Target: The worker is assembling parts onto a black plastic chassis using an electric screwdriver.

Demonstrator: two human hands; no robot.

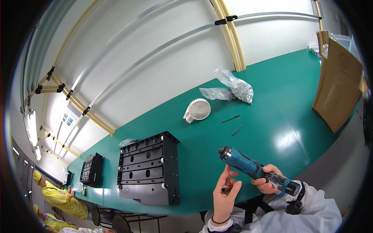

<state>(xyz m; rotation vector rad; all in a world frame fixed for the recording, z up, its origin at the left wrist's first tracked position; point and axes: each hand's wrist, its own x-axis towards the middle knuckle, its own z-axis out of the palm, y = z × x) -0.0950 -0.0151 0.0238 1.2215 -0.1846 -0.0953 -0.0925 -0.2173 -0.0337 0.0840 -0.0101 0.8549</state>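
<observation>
My right hand (268,180) is wrapped round the handle of a teal and black cordless screwdriver (243,163), held tilted above the near edge of the green table, its black head toward the upper left. My left hand (225,194) is just below that head, index finger raised close to the tool's body; I cannot tell if it touches. Between the thumb and curled fingers of that hand is a short dark cylindrical piece (225,190), seen end-on. To the left, a large black ribbed panel assembly (147,171) with white rollers stands on the table.
On the green table (272,105) are a white handheld fan (199,109), a clear bag of round parts (241,91), a green stick (230,119) and a thin dark rod (237,130). A cardboard box (339,85) stands right. Another black assembly (91,169) and people in yellow (60,198) are left.
</observation>
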